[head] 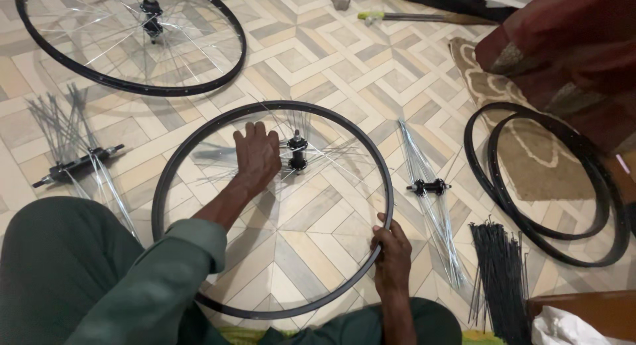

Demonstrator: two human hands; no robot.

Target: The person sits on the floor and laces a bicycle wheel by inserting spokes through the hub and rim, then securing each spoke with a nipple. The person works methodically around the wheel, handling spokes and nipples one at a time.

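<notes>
Head view, looking down at a tiled floor (318, 60): a black bicycle rim (173, 161) lies flat in the middle of the frame, with a black hub (297, 153) just above its centre and loose silver spokes (338, 161) fanning out from the hub. The left hand (257, 154) reaches into the rim, palm down, fingers (252, 130) spread and fairly open, resting just left of the hub; it seems to press on the spokes rather than grip anything, though blur there makes that hard to confirm. The right hand (391, 252) sits at the lower right of the rim, its fingers curled closed around the rim's edge. At the upper left of the frame lies a finished spoked wheel (132, 40). At the left edge a second hub with spokes (76, 163) lies on the tiles, and a third hub with spokes (427, 186) lies just right of the rim. Two bare black rims (540, 235) overlap at the right, on a patterned rug (536, 163), with a bundle of dark spokes (500, 279) below them.
</notes>
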